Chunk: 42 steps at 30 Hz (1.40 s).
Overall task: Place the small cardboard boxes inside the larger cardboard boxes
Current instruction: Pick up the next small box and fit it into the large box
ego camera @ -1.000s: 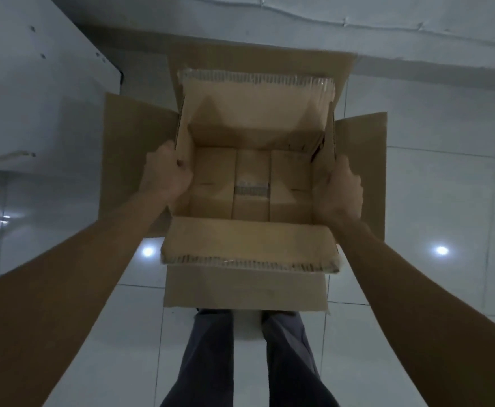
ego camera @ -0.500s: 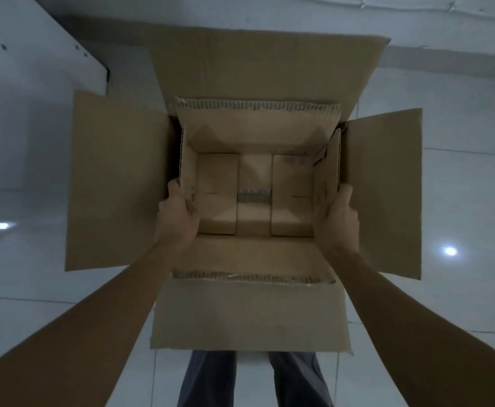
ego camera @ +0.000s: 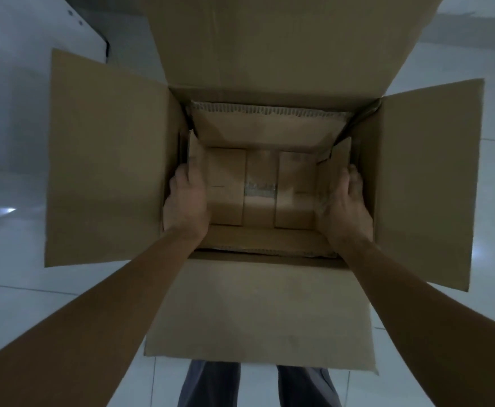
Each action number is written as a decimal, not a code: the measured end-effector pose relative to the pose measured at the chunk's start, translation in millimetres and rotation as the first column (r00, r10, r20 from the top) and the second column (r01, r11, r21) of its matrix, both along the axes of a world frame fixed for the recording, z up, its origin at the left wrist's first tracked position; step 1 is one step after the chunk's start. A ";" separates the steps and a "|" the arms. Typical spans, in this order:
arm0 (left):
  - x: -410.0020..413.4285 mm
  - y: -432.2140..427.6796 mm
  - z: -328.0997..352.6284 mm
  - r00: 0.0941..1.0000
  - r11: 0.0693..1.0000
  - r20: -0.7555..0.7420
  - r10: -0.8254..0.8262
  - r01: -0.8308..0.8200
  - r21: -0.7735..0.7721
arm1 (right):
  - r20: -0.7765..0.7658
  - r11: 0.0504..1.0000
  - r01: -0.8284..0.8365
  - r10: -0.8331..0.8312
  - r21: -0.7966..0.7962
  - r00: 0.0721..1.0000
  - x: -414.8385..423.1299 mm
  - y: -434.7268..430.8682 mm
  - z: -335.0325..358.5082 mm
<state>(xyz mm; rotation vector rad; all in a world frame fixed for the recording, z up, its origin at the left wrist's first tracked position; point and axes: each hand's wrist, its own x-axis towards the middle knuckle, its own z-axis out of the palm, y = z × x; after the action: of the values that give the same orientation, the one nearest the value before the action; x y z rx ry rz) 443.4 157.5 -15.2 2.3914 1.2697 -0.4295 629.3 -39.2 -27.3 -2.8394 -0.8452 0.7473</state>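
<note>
A large brown cardboard box [ego camera: 108, 160] stands open on the floor with all its flaps spread outward. Inside its opening sits a smaller open cardboard box [ego camera: 267, 133], its flaps upright against the big box's walls and its taped bottom showing. My left hand [ego camera: 184, 204] grips the small box's left wall, fingers down between the two boxes. My right hand [ego camera: 347, 207] grips its right wall the same way. Both hands are below the large box's rim.
The floor is pale glossy tile [ego camera: 14, 304] with light reflections. A white cabinet or panel [ego camera: 34, 33] stands at the upper left. My trouser legs [ego camera: 211, 383] show below the large box's near flap.
The small box has gone down from above the large box into its opening, with both hands following it. The view has closed in on the boxes.
</note>
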 end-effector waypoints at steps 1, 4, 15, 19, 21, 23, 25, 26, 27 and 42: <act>-1.0 -3.4 1.4 0.993 0.991 -0.033 -0.116 0.118 0.056 | 0.060 0.996 -0.087 0.088 -0.027 0.994 -1.7 -2.4 2.0; -8.3 -11.5 -0.7 0.949 0.962 -0.180 -0.258 0.270 0.044 | 0.034 0.975 -0.168 0.175 -0.148 0.984 -6.6 -9.0 4.4; -39.8 -48.2 17.1 0.964 0.977 -0.158 -0.215 0.211 -0.043 | -0.207 0.963 -0.186 0.145 -0.195 0.968 -44.0 -36.9 14.2; -66.0 -89.8 19.6 0.984 0.998 -0.169 -0.064 0.068 0.018 | -0.100 0.985 -0.068 0.052 -0.160 0.994 -88.4 -69.2 26.2; -76.5 -105.5 17.8 0.993 0.998 -0.118 -0.003 0.011 0.065 | -0.060 0.993 0.037 -0.044 -0.113 0.997 -105.1 -77.9 31.4; -84.6 -117.3 15.4 0.997 0.996 -0.078 0.023 -0.016 0.085 | -0.050 0.981 0.170 -0.175 -0.093 0.983 -118.0 -82.6 34.7; -90.1 -123.8 12.2 0.996 0.996 -0.080 0.042 -0.035 0.087 | -0.062 0.935 0.336 -0.344 -0.110 0.937 -128.5 -82.5 36.5; -92.4 -125.0 10.4 0.995 0.995 -0.086 0.057 -0.050 0.082 | -0.080 0.902 0.414 -0.425 -0.119 0.902 -133.1 -81.1 36.9; -94.0 -124.8 8.4 0.993 0.995 -0.085 0.076 -0.069 0.076 | -0.109 0.870 0.479 -0.491 -0.119 0.864 -136.9 -79.1 37.0; -63.4 -40.3 -15.0 0.990 0.983 -0.034 0.134 -0.128 0.134 | -0.208 0.881 0.473 -0.463 -0.004 0.861 -82.5 24.9 41.1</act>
<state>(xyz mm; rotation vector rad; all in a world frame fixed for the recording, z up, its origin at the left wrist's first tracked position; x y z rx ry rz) 380.0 117.2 -30.2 2.3978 1.5073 -0.3697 546.7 -14.3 13.8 -2.6892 -0.1226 0.8996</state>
